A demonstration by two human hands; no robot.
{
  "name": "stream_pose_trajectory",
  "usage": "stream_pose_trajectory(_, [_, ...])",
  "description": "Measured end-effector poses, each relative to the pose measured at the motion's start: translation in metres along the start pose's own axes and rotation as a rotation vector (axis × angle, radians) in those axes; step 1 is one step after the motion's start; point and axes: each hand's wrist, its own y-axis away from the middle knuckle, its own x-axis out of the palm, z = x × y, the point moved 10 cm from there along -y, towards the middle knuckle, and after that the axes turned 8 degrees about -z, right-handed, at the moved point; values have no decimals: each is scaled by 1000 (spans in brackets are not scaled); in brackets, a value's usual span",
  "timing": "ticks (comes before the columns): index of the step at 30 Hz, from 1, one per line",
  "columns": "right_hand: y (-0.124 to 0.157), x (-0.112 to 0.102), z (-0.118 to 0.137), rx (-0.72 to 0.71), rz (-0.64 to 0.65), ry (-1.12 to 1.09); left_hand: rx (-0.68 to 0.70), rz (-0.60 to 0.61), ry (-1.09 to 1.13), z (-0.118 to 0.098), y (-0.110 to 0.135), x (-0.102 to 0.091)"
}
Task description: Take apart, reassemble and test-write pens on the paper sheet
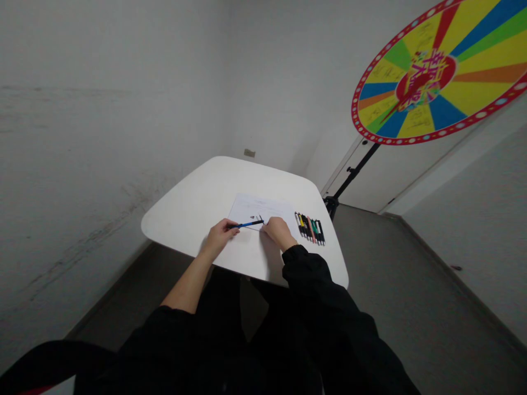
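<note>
My left hand [221, 232] is closed round the rear end of a blue pen [249, 224], which lies nearly level and points right. My right hand [276, 227] is closed at the pen's tip end, fingers pinched there; whether it grips the tip or a cap I cannot make out. Both hands hover over a white sheet of paper [263, 208] with faint print, lying on the white table [193, 203].
A row of several pens [310, 227] in different colours lies on the table just right of my right hand. A colourful prize wheel [436, 71] on a black stand [349, 178] rises at the back right. White walls close in on the left and behind; grey floor lies to the right.
</note>
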Motion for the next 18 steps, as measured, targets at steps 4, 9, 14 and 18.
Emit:
stream_pose_trajectory(4, [3,-5,3,-59,5,71,-7,18,6,-3,2,2])
stream_pose_trajectory(9, [8,-3,-2,-41,40,68,-7,34,19,-7,4,2])
stream_pose_trajectory(14, [15,-14,-16,-28,-60,7,4,30,-8,-5,3,1])
stream_pose_trajectory(18, [17,-24,-30,-35,-108,-64,-5,16,-14,-1,1,1])
